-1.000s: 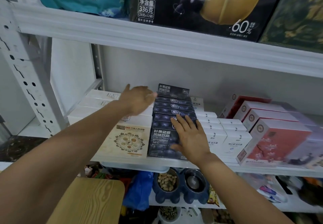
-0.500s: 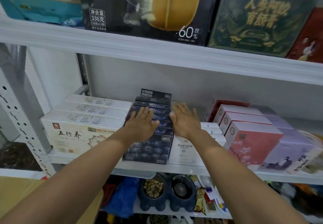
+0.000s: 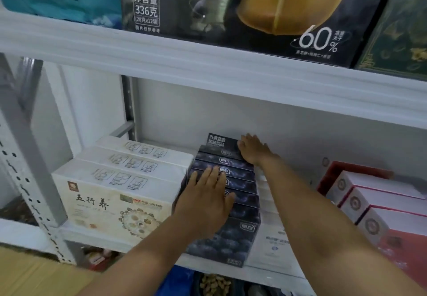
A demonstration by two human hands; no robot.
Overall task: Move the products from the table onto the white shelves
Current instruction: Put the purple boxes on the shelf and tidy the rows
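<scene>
A row of dark blue blueberry-drink boxes (image 3: 233, 238) stands front to back on the middle white shelf (image 3: 208, 265). My left hand (image 3: 205, 196) lies flat with straight fingers on the tops of the front boxes. My right hand (image 3: 253, 149) reaches to the back of the row and touches the right side of the rearmost box (image 3: 219, 141), which stands taller than the others. Neither hand grips anything.
Cream boxes (image 3: 120, 194) fill the shelf left of the row, small white boxes (image 3: 270, 233) sit right of it, then red and white boxes (image 3: 381, 208). Large boxes (image 3: 231, 11) stand on the upper shelf. A perforated upright (image 3: 30, 164) is at left; pet bowls (image 3: 215, 284) show below.
My right hand has moved from the middle of the row to its far back end. My left hand has slid a little forward along the box tops. The view has come closer.
</scene>
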